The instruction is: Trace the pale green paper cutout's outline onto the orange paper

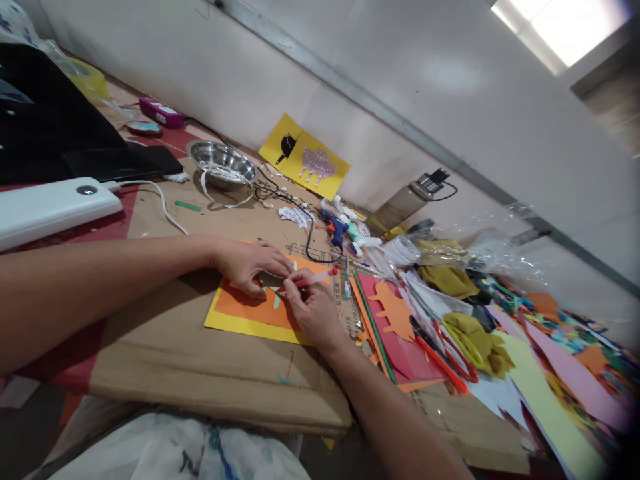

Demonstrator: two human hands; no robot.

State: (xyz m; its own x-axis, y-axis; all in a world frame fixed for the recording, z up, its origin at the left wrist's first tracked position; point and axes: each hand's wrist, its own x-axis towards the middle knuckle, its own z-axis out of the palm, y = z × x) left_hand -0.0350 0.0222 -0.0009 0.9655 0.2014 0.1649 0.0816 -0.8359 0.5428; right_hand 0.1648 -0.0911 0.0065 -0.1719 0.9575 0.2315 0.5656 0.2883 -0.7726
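Observation:
My right hand is closed around a pen with a pale, clear barrel and red at its end. The pen leans over a light-green paper cutout, its point close to the cutout's edge. My left hand rests over the cutout with thumb and fingers apart, pressing it down and covering part of it. Beneath lies a sheet of orange paper on top of a yellow sheet.
Cardboard covers the table. Behind are a steel bowl, a blue glue gun, a yellow card and a bottle. At right lie scissors, coloured papers and scraps; a white power bank lies left.

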